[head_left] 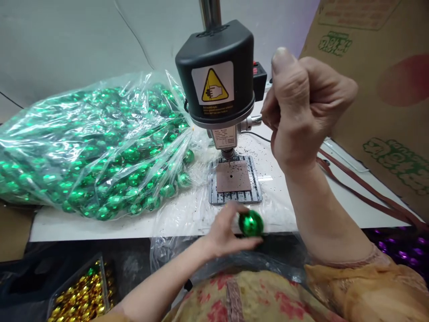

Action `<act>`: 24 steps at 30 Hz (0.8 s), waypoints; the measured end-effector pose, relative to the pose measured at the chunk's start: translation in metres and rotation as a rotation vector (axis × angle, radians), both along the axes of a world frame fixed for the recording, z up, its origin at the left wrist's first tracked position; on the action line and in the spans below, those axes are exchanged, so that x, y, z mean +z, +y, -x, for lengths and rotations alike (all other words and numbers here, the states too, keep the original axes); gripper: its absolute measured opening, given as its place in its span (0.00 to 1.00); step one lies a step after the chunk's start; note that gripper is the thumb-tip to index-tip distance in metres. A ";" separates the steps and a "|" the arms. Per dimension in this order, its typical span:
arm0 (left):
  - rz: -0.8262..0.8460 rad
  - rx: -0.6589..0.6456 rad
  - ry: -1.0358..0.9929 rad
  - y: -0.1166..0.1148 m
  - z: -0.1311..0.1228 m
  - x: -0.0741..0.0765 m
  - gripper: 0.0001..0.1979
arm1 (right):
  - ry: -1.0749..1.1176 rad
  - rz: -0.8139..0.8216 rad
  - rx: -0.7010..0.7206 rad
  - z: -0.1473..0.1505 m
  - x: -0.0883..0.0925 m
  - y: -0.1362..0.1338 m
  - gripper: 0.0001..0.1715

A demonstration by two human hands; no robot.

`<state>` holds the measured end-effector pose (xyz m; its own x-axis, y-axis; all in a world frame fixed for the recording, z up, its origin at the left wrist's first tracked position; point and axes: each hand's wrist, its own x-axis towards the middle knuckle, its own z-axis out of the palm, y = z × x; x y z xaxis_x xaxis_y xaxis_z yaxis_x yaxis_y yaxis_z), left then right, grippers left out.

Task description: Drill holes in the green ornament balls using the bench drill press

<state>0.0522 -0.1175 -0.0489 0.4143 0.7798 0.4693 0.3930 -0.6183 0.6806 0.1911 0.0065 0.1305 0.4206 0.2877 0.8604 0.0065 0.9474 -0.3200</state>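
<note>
A shiny green ball [251,223] sits between the thumb and forefinger of my left hand [223,230], just in front of the drill press base [256,192]. Slight motion blur softens those fingers. My right hand [301,100] is closed in a fist at the right side of the drill press [216,67], where the metal feed lever [254,121] runs into the fingers; the grip end is hidden inside the fist. Below the drill head lies a brown pad [233,176] with a small dark hole, and dark shavings are scattered around it.
A large clear bag [100,147] full of green balls covers the left of the white table [83,228]. Gold balls [82,295] fill a container at lower left. A cardboard box [378,98] stands at right, with brown straps [365,190] beside it and purple balls [402,250] below.
</note>
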 end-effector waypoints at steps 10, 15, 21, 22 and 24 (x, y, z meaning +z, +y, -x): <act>-0.147 0.224 0.208 0.074 0.048 0.011 0.11 | -0.023 0.089 -0.003 -0.002 -0.003 -0.004 0.28; -0.040 0.316 0.783 0.168 0.091 0.028 0.19 | -0.020 0.046 -0.054 -0.001 -0.008 0.002 0.27; -0.033 0.455 1.213 0.190 0.101 0.033 0.19 | -0.008 0.043 -0.050 0.000 -0.010 0.005 0.26; -0.005 0.492 1.208 0.191 0.103 0.033 0.18 | -0.004 0.040 -0.043 0.000 -0.011 0.005 0.26; 0.045 0.529 1.181 0.193 0.107 0.031 0.17 | -0.003 0.029 -0.030 0.000 -0.010 0.003 0.25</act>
<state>-0.0550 0.0750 -0.0176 0.1956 0.9807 0.0023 0.9549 -0.1899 -0.2282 0.1913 0.0099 0.1200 0.4266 0.3003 0.8531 0.0353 0.9370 -0.3475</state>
